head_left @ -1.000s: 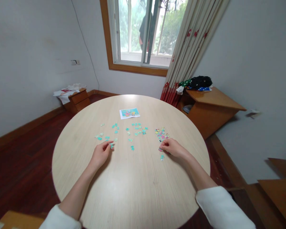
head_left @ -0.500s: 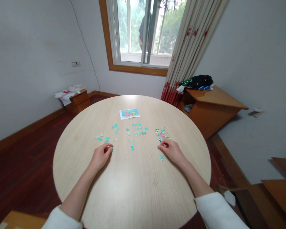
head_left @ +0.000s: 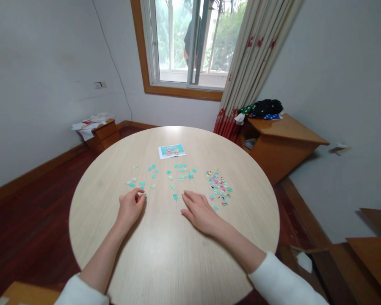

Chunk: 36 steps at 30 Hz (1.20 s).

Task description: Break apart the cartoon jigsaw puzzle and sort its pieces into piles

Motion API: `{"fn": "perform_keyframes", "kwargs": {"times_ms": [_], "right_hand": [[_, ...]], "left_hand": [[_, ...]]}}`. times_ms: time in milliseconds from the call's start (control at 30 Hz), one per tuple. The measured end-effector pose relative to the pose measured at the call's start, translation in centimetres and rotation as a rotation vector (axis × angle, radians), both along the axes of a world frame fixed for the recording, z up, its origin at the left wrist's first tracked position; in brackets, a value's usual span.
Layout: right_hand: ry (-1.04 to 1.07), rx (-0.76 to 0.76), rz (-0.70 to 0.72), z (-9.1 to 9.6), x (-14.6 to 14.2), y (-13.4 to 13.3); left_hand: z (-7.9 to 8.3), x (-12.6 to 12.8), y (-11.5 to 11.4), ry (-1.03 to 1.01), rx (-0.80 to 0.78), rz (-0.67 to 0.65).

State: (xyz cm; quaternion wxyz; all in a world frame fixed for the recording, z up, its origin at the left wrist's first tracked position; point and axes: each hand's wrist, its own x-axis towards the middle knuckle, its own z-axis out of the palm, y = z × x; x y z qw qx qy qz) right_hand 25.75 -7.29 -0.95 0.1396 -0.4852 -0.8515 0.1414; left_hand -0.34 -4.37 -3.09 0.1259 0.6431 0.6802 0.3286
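Note:
My left hand [head_left: 131, 208] is closed in a pinch on the left half of the table, with a small teal puzzle piece [head_left: 146, 198] at its fingertips. Just beyond it lie several teal and pale green puzzle pieces [head_left: 142, 184]. My right hand [head_left: 199, 212] rests palm down with fingers stretched out and holds nothing visible. Beside its fingertips is a teal puzzle piece [head_left: 175, 197]. To its right spreads a pile of multicoloured puzzle pieces [head_left: 220, 185]. A cluster of mostly teal pieces [head_left: 184, 170] sits farther back, near the middle.
A picture sheet [head_left: 172, 151] with cartoon figures lies at the back of the round wooden table [head_left: 158, 262]. Past the table stand a wooden cabinet [head_left: 292, 140] with cloths on top, a curtain [head_left: 257, 51] and a window. A person [head_left: 193, 40] shows outside the glass.
My right hand has moved left from the multicoloured pile and its fingers have opened out, uncovering more pieces there. My left hand has shifted slightly left, still pinching.

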Motion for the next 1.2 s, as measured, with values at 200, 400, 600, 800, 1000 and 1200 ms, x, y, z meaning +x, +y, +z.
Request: {"fn": "perform_keyframes", "kwargs": {"times_ms": [200,400,600,800,1000,1200], "right_hand": [[-0.106,-0.078,0.005,-0.8,-3.5,-0.3],[-0.057,-0.036,0.066,-1.0,-6.7,0.5],[0.039,0.058,0.083,-1.5,-7.3,1.0],[0.020,0.119,-0.175,-1.7,-4.0,4.1],[-0.053,0.074,-0.384,-2.5,-1.0,7.0],[0.029,0.159,-0.360,-3.1,-0.4,7.5]], "left_hand": [[0.3,0.5,-0.2,-0.019,0.008,0.011],[0.4,0.7,-0.3,-0.013,0.027,0.021],[0.6,0.8,-0.5,-0.009,0.055,0.024],[0.5,1.3,-0.6,0.001,0.067,0.020],[0.3,2.8,-0.9,0.133,0.017,-0.131],[0.4,6.1,-0.1,0.270,0.008,-0.490]]}}
